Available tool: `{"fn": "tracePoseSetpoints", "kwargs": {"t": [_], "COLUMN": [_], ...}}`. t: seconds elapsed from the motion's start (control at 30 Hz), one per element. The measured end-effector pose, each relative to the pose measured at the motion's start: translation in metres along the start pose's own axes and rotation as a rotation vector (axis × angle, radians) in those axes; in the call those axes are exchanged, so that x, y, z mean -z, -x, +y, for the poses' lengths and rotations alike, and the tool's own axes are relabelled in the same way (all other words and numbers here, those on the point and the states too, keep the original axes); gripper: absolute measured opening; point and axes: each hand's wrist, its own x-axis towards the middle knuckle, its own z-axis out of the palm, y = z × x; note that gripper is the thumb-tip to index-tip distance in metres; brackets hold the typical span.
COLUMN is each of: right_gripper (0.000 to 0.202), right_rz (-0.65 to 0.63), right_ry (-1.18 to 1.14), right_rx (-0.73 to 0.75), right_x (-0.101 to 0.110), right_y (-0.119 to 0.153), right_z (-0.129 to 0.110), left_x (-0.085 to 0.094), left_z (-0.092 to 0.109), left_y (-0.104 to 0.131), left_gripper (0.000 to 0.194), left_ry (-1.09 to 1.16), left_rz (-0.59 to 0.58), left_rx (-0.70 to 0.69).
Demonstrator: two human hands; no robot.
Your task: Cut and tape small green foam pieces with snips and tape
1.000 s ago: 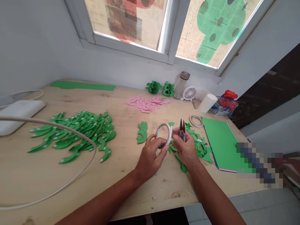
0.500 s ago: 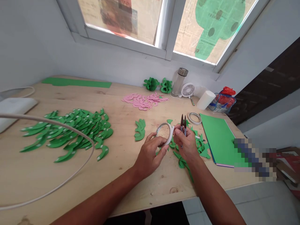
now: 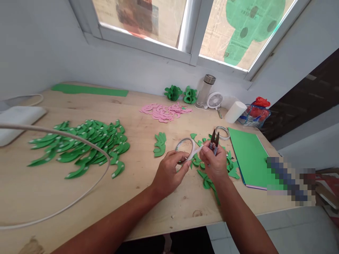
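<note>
My left hand (image 3: 169,173) is closed round the lower edge of a roll of white tape (image 3: 193,150), with fingers through its ring. A short strip runs from the roll to my right hand (image 3: 215,163), which pinches its end. Small dark-bladed scissors (image 3: 215,139) are also held in my right hand, blades pointing up. Green paper scraps (image 3: 232,168) lie beneath and beside that hand. Left of the roll is a small stack of green cut pieces (image 3: 159,145). Farther left spreads a big heap of curved green pieces (image 3: 91,143) with white patches.
Pink paper cutouts (image 3: 165,113) lie behind my hands. At the back stand green paper balls (image 3: 173,92), a bottle (image 3: 205,91) and a small fan (image 3: 214,100). Another tape roll (image 3: 222,133) and green sheets (image 3: 251,155) are at right. A cable (image 3: 102,190) arcs across the left.
My right hand has moved slightly right, away from the roll, and a longer strip of tape now spans between my hands. The whole view has shifted slightly.
</note>
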Motion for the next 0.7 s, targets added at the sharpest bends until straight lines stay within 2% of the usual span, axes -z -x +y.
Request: {"fn": "tracePoseSetpoints", "kwargs": {"t": [0.17,0.3,0.5,0.7], "right_gripper": [0.016,0.017,0.018,0.018], "right_rz": [-0.002,0.021,0.066,0.109], "right_ry": [0.052,0.077,0.094,0.185], "right_rx": [0.071,0.083,0.067,0.003], "right_x": [0.0032,0.0031,0.0020,0.0049], "right_y": [0.0015,0.0021,0.0014,-0.0023], "right_z": [0.0020,0.0015,0.0001,-0.0001], "left_x": [-0.0016,-0.0009,0.0010,0.0058], "left_z": [-0.0047,-0.0036,0.0001,0.0038], "left_y": [0.0023,0.0027,0.0025,-0.0005], "left_gripper": [0.023,0.035,0.026,0.024], "left_ry": [0.046,0.077,0.106,0.178], "left_rz": [0.034,0.018,0.040,0.036], "left_rx": [0.090,0.103,0.055,0.073]}}
